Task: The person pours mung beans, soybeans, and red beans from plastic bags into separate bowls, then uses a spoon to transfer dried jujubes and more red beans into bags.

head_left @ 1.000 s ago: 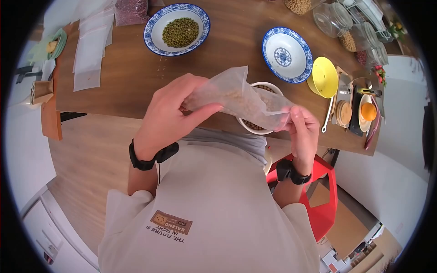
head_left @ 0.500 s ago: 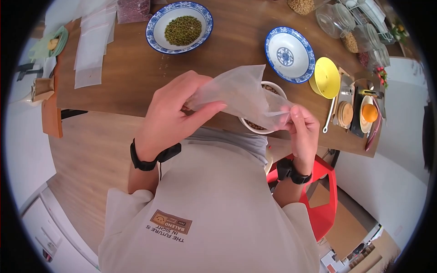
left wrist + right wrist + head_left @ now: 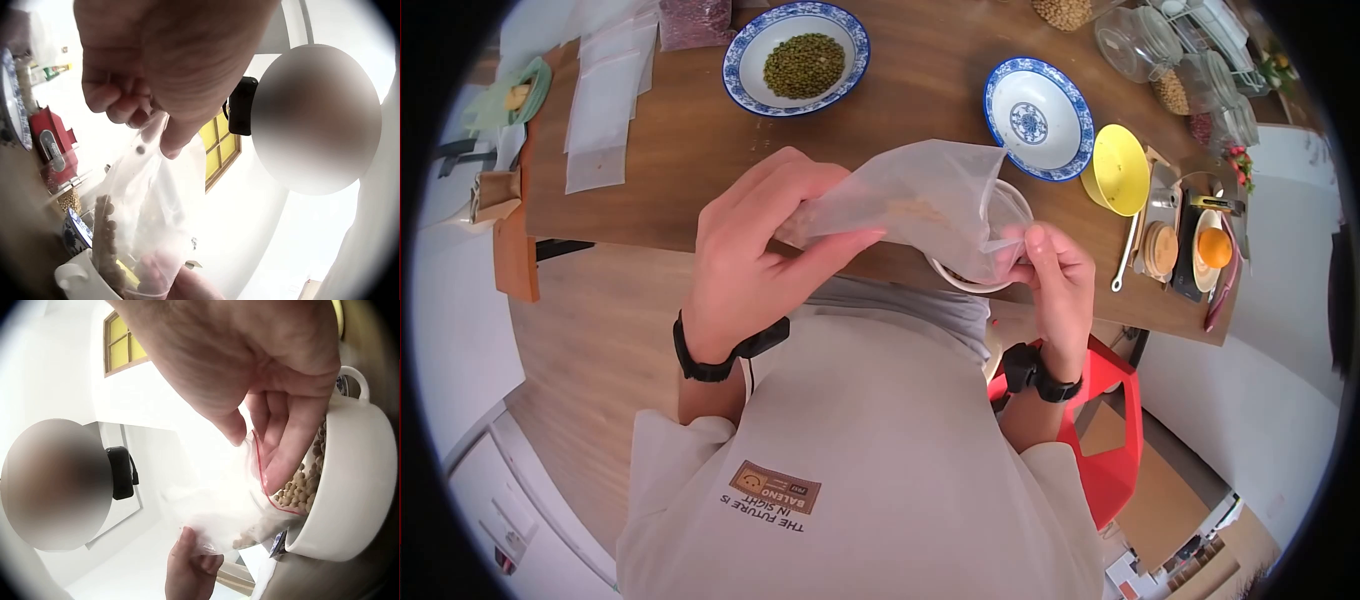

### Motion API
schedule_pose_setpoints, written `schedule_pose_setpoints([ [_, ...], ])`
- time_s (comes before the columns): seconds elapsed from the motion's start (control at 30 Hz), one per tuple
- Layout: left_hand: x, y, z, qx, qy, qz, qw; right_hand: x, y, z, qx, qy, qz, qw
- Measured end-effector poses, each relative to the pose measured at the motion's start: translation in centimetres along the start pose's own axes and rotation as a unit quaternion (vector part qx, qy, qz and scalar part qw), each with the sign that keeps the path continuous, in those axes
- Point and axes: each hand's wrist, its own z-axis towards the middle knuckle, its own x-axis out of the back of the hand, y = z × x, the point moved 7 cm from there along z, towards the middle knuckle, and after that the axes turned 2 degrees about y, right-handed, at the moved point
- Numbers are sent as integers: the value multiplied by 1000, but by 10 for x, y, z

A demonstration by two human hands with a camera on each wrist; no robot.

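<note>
A clear zip bag (image 3: 930,195) stretches between both hands in the head view, with pale round beans (image 3: 105,234) lying along its side in the left wrist view. My left hand (image 3: 760,255) grips its closed end, thumb over the plastic. At the bag's mouth, my right hand (image 3: 1060,285) pinches the edge near a red seal line. That mouth meets the rim of a white bowl (image 3: 356,481) with a loop handle. Tan beans (image 3: 301,490) fill part of the bowl, which the bag partly covers in the head view.
Beyond the hands stand a patterned dish of green beans (image 3: 803,68), another patterned dish (image 3: 1040,120) and a yellow bowl (image 3: 1116,170). Flat zip bags (image 3: 600,120) lie at left. Glass jars (image 3: 1138,45) stand back right; a tray with an orange (image 3: 1211,246) is at right.
My left hand has shifted slightly left with the bag's closed end. The bag bulges higher, and its mouth and my right hand have moved a little left over the bowl.
</note>
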Motion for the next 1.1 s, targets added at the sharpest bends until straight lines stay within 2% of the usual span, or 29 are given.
schedule_pose_setpoints([
  [0.17, -10, -7, -3, 62, -47, -26, 997, 9, 0, -2, -2, 23, -17, 1000],
  [0.27, -23, -8, -2, 66, -58, -31, 996, 20, 3, -7, -1, 28, -8, 1000],
  [0.4, -32, -7, 2, 35, -68, -18, 997, 29, 8, -11, -7, 47, -1, 999],
  [0.47, -29, -4, 4, 1, -32, -19, 999, 28, 8, -12, -3, 42, 5, 999],
  [0.6, -19, -2, 5, 6, -40, 14, 999, 19, 5, -10, -1, 31, 6, 999],
  [0.67, -11, 3, 7, -17, -12, -3, 1000, 11, 3, -7, -5, 12, -4, 1000],
  [0.87, -12, 0, 5, 17, -22, -16, 999, 9, -1, -4, 8, 20, -15, 1000],
  [1.1, -28, 2, 6, -3, -46, -29, 999, 29, 5, -12, 0, 43, -25, 999],
])
